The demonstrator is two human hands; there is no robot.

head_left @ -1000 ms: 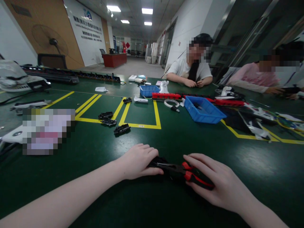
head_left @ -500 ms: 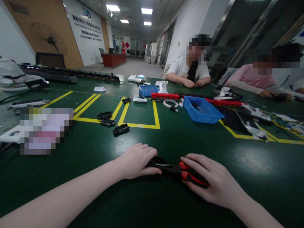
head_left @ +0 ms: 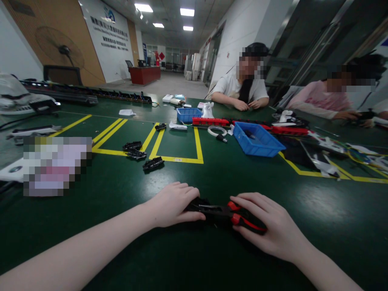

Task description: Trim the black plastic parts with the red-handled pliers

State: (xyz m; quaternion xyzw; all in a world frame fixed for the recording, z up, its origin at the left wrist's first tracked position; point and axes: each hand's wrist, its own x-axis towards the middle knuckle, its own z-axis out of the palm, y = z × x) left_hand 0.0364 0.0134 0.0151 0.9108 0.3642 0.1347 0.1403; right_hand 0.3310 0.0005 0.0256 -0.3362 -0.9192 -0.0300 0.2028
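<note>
My right hand [head_left: 266,220] is closed around the red and black handles of a pair of pliers [head_left: 235,216]. The jaws point left, toward my left hand [head_left: 177,205]. Fingers and thumb of that hand are closed on a small black plastic part [head_left: 195,204], mostly hidden under them. The plier jaws lie against this part; whether they grip it I cannot tell. Farther off to the left, several similar black parts [head_left: 153,163] rest on the green table [head_left: 194,258].
Beyond my hands stand a blue bin [head_left: 257,139] and a smaller blue bin [head_left: 188,115]. Near them are a coiled white cable [head_left: 217,131] and a red strip [head_left: 210,121]. A blurred-out package [head_left: 57,165] lies left. Two people [head_left: 242,87] sit across the table.
Both hands keep their hold on the pliers and the black part, almost in place. The view has shifted very slightly. At far right, a person's hands have moved a little.
</note>
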